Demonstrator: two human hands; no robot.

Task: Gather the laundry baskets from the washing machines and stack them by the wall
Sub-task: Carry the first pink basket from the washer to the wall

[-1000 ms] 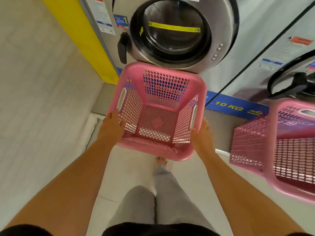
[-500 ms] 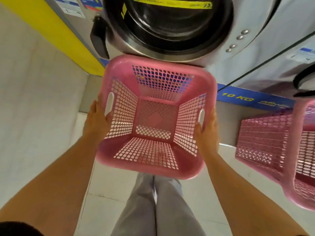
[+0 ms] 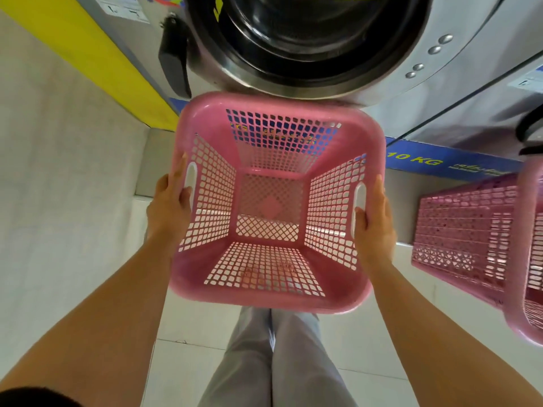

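A square pink plastic laundry basket (image 3: 279, 201) with rounded corners is held in the air in front of a steel front-loading washing machine (image 3: 308, 42), its open top facing the camera. Its four walls and its base are pierced with a lattice of small square holes; the base also has a diagonal mesh around a solid pink diamond in the middle. A broad smooth rim runs round the top, and each side wall has a long white-edged handle slot just under the rim. The basket is empty, and the pale floor tiles (image 3: 205, 327) show through the holes.

The left hand (image 3: 169, 207) clasps the basket's left side beside the handle slot, fingers wrapped on the outside wall. The right hand (image 3: 374, 218) grips the right side the same way, thumb by the slot. Below the basket stand the person's legs in grey trousers (image 3: 273, 359).

A second pink lattice basket (image 3: 476, 236) sits at the right edge, partly cut off, in front of the next machine. A blue strip (image 3: 440, 164) along the machines' base reads "10 KG" in yellow, followed by script too blurred to read. Yellow lettering shows through the far wall of the held basket, also unreadable. White labels on the machine panel are too small to make out. A yellow panel (image 3: 88, 54) runs along the left.
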